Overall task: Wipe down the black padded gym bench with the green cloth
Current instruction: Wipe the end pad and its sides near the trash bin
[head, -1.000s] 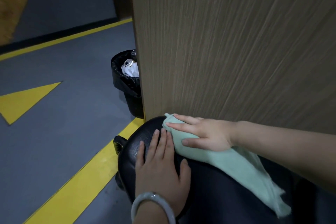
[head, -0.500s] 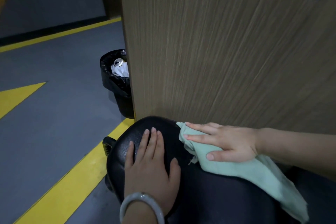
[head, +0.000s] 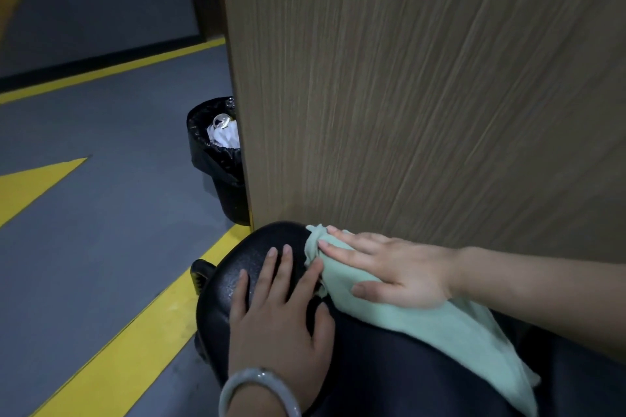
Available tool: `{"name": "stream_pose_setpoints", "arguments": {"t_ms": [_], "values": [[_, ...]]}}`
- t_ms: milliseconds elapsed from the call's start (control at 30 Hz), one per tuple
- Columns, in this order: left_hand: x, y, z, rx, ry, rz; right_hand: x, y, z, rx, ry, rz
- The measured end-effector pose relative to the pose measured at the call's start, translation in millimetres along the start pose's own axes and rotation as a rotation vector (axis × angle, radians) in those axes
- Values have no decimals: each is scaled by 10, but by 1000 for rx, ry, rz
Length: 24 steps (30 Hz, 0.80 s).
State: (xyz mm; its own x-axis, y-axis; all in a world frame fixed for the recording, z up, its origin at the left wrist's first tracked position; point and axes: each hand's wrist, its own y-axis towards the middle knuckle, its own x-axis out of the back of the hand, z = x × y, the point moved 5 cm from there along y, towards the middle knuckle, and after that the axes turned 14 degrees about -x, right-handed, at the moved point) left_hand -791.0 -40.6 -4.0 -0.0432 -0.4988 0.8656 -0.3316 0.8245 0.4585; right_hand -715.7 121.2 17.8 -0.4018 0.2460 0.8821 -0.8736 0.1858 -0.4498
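The right hand (head: 399,272) presses flat on the cloth (head: 440,325) at the bench's (head: 244,267) end, at 5 o'clock. The left hand (head: 281,318) lies open on the padding beside it. A wood panel (head: 423,95) hides half the bin (head: 216,166) at 10 o'clock; the bench runs off frame.

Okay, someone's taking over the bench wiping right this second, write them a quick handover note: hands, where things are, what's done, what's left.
Left hand: flat, fingers spread, resting bare on the black bench near its rounded end.
Right hand: fingers straight, pressing the green cloth onto the pad's end, beside the wooden panel; the cloth's tail trails back along the pad.
Done: wiping at the rounded end is under way; how much is already clean cannot be told.
Left: probably the pad under the left hand and the length toward the camera.
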Motion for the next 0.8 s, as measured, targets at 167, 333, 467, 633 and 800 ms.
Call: {"name": "stream_pose_setpoints", "arguments": {"t_ms": [167,333,467,633,800], "values": [[-4,-1,15,14,-6,-14,116,171,56,-35,-3,81],[3,25,32,48,-11,-20,225,517,115,54,109,65],[-1,19,25,30,17,-7,185,432,78,32,151,37],[-2,7,27,29,34,4,27,-44,-144,-24,37,38],[10,13,16,45,34,8,39,-42,-167,-25,16,75]]}}
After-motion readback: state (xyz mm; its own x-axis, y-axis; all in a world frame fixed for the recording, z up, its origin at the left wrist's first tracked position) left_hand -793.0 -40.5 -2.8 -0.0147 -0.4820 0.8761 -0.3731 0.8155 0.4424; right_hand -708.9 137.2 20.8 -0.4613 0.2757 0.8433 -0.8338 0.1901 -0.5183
